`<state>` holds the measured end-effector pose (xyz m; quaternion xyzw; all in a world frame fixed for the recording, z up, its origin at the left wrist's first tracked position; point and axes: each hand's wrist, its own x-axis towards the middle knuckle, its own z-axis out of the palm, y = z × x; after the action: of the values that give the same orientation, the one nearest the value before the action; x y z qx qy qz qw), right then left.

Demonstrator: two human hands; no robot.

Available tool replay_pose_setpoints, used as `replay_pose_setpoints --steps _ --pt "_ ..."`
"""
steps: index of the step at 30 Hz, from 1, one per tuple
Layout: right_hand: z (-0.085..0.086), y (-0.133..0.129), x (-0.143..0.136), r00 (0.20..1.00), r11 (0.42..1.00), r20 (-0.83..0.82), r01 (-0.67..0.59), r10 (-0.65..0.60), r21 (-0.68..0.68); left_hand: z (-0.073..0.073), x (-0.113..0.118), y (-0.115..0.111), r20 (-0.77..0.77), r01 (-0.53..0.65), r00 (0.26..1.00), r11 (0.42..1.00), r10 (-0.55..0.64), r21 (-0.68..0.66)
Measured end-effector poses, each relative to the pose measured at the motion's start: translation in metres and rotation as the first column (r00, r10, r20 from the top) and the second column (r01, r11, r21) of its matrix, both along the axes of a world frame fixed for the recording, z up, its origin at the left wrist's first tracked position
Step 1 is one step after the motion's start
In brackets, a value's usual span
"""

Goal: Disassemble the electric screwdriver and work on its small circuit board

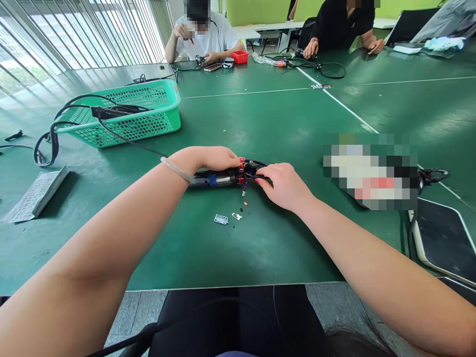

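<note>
An opened black cylindrical device [224,179] lies on the green table, with a silver barrel, a blue band, red parts at its right end and thin coloured wires. My left hand [217,157] is closed over its top, the thumb tip at the red parts. At the device's right end my right hand [284,184] pinches a black cable beside the wires; its fingertips are partly hidden. Just below lie a grey-blue plate [221,219], a small white piece [237,216] and a tiny red bit [246,204].
A green basket [148,119] with black cables stands at the left, near a paper-covered block [39,196]. On the right are a blurred-out item [372,173] and a tablet-like device [444,235]. Two people sit across the table, near a red box [240,57].
</note>
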<state>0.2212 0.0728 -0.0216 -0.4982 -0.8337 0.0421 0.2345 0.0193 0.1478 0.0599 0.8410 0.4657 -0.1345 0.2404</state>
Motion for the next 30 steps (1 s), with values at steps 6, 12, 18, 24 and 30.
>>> replay_pose_setpoints --steps 6,12,18,24,30 --pt "0.003 -0.004 -0.005 0.998 0.999 0.051 0.034 -0.034 0.007 0.002 0.007 0.003 -0.004 0.085 0.996 0.988 -0.086 -0.126" --pt "0.005 -0.001 -0.007 0.999 0.998 0.051 -0.008 0.012 -0.066 -0.005 0.005 0.004 0.016 -0.004 1.0 0.992 0.006 -0.126" --pt "0.003 0.002 -0.007 0.993 0.991 -0.04 -0.114 0.111 -0.064 -0.014 -0.003 0.011 0.05 -0.052 0.997 0.995 0.057 -0.088" --pt "0.001 0.003 -0.005 0.984 0.986 -0.082 -0.163 0.16 -0.032 -0.015 -0.005 0.016 0.113 -0.079 0.989 0.984 0.098 -0.161" --pt "-0.001 0.004 -0.004 0.982 0.983 -0.064 -0.18 0.178 -0.027 -0.016 -0.008 0.016 0.158 -0.066 0.983 0.979 0.098 -0.194"
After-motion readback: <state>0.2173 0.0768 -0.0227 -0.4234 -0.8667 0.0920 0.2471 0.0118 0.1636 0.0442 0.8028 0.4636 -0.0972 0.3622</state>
